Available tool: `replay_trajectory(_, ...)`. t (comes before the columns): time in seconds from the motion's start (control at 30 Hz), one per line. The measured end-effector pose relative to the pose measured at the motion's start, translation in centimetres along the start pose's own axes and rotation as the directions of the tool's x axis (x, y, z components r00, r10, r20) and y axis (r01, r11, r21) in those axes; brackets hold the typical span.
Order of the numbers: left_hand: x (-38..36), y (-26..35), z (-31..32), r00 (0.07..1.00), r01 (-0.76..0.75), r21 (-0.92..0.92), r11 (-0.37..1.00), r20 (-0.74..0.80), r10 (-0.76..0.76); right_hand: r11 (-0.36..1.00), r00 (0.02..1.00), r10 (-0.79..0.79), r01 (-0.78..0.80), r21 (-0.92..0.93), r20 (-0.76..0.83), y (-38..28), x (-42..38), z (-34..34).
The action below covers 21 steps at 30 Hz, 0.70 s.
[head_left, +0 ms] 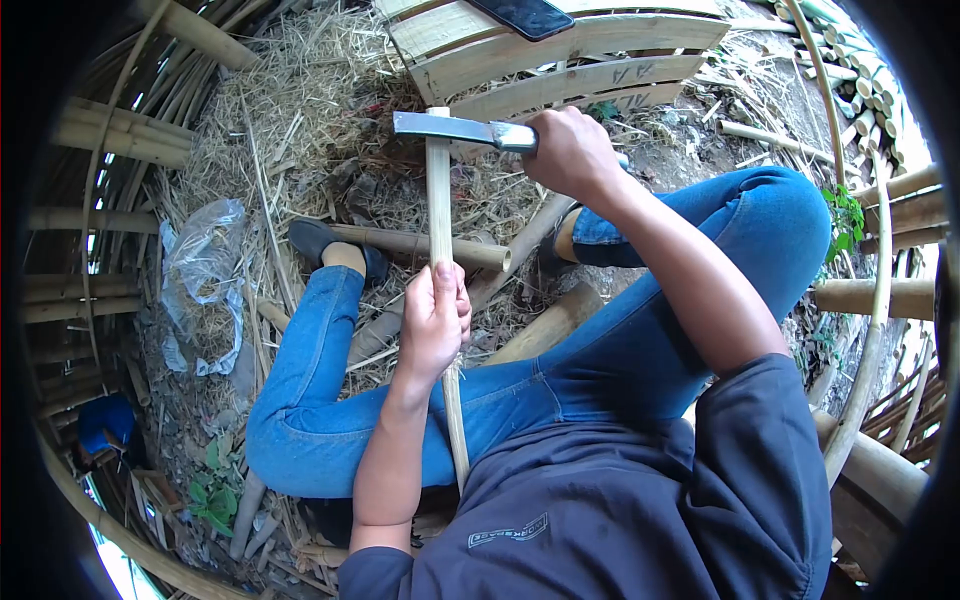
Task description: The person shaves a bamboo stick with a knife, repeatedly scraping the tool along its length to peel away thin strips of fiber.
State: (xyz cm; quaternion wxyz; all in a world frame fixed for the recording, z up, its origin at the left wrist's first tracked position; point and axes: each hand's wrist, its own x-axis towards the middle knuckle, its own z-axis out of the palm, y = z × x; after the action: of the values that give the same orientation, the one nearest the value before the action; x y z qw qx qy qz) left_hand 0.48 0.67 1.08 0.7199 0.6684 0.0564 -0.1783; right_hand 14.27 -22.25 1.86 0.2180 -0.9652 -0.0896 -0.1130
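Note:
My left hand (434,322) is closed around a long pale bamboo strip (439,205). The strip runs from near my waist, over my leg, up past my feet. In my right hand (574,152) is a knife (450,128) with a broad, blunt-ended metal blade. My fingers wrap its handle, and a little of the handle's end shows beyond the hand. The blade lies across the strip close to its far end. Whether the edge has bitten into the strip cannot be made out.
A slatted wooden crate (560,62) with a phone (527,15) on top stands ahead. Cut bamboo poles (430,246) lie between my feet. A plastic bag (205,265) rests on straw at left. Stacked bamboo (868,85) is at far right, and bamboo walls enclose both sides.

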Motion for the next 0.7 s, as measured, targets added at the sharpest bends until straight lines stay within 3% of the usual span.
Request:
replay_trajectory(0.23,0.4,0.7,-1.0,1.000,0.004,-0.107,0.994,0.014,-0.003,0.989,0.996,-0.085,0.079,0.125,0.041,-1.2,-0.9,-0.8)
replay_trajectory(0.4,0.5,0.5,-1.0,0.999,0.028,-0.145,0.989,0.034,-0.023,0.947,0.925,-0.319,0.306,0.096,0.205,-2.8,-2.4,0.5)
replay_trajectory(0.47,0.4,0.5,-0.8,1.000,0.017,-0.104,0.994,0.021,-0.015,0.953,0.920,-0.292,0.303,-0.002,0.262,-2.8,-2.6,1.3)
replay_trajectory(0.57,0.6,-0.3,-0.9,1.000,0.005,-0.066,0.998,0.022,-0.003,0.982,0.958,-0.190,0.189,0.026,0.217,-2.3,-2.3,1.3)
replay_trajectory(0.7,0.3,-1.4,-0.4,0.997,0.037,-0.056,0.998,0.075,-0.032,0.998,0.978,0.059,-0.058,-0.007,0.200,-0.7,-0.2,-0.3)
